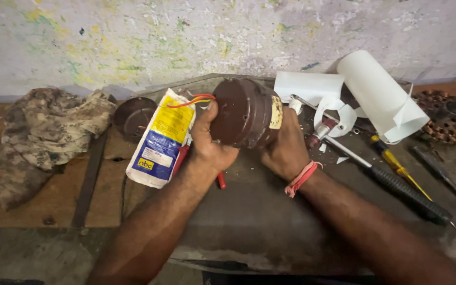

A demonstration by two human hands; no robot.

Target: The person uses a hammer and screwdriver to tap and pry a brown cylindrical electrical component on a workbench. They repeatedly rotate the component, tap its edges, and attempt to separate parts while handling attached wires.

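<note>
Brown round motor housing (pixel 246 112) held above dark work slab (pixel 270 211), centre of view, red-yellow wires (pixel 193 100) trailing left. Left hand (pixel 209 142) grasping its left face; right hand (pixel 286 148) clasping right side. White-blue-yellow pouch (pixel 162 140) just left. Paper roll (pixel 381 95), screwdrivers (pixel 397 182) right. Camouflage cloth (pixel 43 137) far left.

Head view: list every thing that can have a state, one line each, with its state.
Brown motor housing: lifted off the bench, gripped on both sides.
Left hand: closed on the housing.
Right hand: closed on the housing.
Red and yellow wires: loose, trailing from the housing.
White paper roll: partly unrolled.
Packet: lying flat.
Screwdriver: lying on the bench, unheld.
Cloth: crumpled.
</note>
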